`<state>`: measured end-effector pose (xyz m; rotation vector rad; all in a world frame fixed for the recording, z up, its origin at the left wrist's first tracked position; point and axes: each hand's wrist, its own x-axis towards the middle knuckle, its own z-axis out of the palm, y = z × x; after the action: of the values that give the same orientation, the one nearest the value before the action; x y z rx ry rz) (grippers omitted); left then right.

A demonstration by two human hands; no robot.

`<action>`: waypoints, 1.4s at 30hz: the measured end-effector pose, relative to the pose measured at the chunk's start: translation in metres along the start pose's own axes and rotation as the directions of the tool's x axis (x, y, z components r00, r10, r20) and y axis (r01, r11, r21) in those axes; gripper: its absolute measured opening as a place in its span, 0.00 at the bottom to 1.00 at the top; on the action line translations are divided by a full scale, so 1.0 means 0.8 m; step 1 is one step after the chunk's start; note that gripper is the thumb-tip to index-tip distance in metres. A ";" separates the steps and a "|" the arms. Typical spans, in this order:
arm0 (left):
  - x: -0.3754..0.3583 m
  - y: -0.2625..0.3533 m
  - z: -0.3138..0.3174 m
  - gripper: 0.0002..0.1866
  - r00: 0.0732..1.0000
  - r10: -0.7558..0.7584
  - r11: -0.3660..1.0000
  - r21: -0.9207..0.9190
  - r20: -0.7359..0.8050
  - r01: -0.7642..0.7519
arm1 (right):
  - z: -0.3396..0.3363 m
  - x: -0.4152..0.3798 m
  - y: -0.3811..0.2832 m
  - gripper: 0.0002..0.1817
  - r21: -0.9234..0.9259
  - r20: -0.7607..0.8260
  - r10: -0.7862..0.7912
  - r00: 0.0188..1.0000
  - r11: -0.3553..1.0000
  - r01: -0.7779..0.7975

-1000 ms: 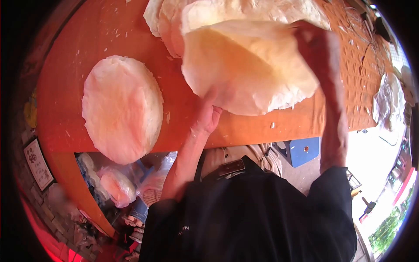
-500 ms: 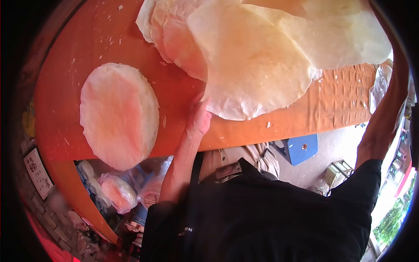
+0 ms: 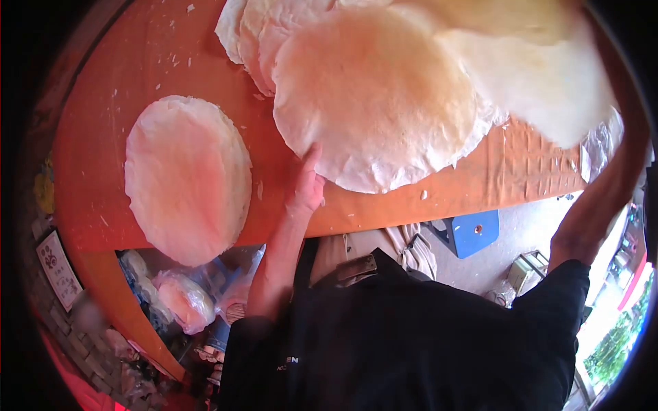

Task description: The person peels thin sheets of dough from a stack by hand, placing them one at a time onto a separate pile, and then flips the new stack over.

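Note:
My left hand is at the lower left edge of a large, thin, round sheet, its thumb over the rim and its other fingers curled. That sheet lies on a spread pile of similar pale sheets. My right arm reaches up along the right side, and its hand is out of view. Near that arm, another thin sheet is blurred by motion, above the right part of the table. A separate oval stack of sheets rests at the left, overhanging the front edge.
The orange table has small white flakes on it and a ridged surface at the right. Clear plastic lies at its right end. Below are a blue stool, a metal-framed box and plastic bags.
The large round sheet now lies flatter and further left. The sheet at the right has swung lower. My left hand has shifted slightly left and down, with its thumb now showing.

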<state>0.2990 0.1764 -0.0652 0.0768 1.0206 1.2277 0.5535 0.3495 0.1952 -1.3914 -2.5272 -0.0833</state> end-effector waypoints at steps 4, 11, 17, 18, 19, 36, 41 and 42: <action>-0.004 0.011 0.016 0.24 1.000 0.005 1.000 0.029 0.013 -0.006 | -0.069 0.003 -0.012 0.05 -0.130 -0.261 -0.138 0.955 0.986 0.107; -0.019 0.027 0.034 0.22 0.999 0.010 0.999 0.034 0.037 -0.011 | 0.091 -0.058 -0.084 0.03 0.182 0.329 -0.100 0.939 0.982 0.041; -0.012 0.019 0.022 0.24 0.999 -0.023 0.999 0.035 0.022 0.023 | -0.002 -0.034 -0.072 0.04 0.319 -0.174 0.117 0.978 0.946 -0.056; -0.014 0.022 0.023 0.23 1.000 -0.016 0.998 0.065 0.008 0.015 | -0.011 -0.042 -0.083 0.05 0.344 -0.154 0.148 0.977 0.935 -0.087; -0.017 0.025 0.025 0.23 1.000 -0.006 0.996 0.093 -0.001 0.006 | 0.004 -0.056 -0.093 0.05 0.313 -0.013 0.069 0.998 0.948 -0.061; 0.001 0.011 0.165 0.32 0.945 -0.207 0.929 -0.252 0.253 0.271 | 0.069 -0.117 -0.098 0.07 0.429 0.081 0.144 0.986 0.888 -0.165; 0.045 0.025 0.166 0.20 0.987 0.007 0.999 -0.041 0.159 0.000 | 0.064 -0.127 -0.086 0.08 0.354 -0.080 0.161 0.984 0.927 -0.123; 0.045 0.045 0.167 0.16 0.991 0.075 0.997 -0.029 0.115 -0.072 | 0.063 -0.127 -0.087 0.09 0.332 -0.117 0.158 0.981 0.937 -0.111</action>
<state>0.3624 0.2799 0.0104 0.1656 0.9079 1.2879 0.5372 0.2370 0.1263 -1.3654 -2.2004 0.2407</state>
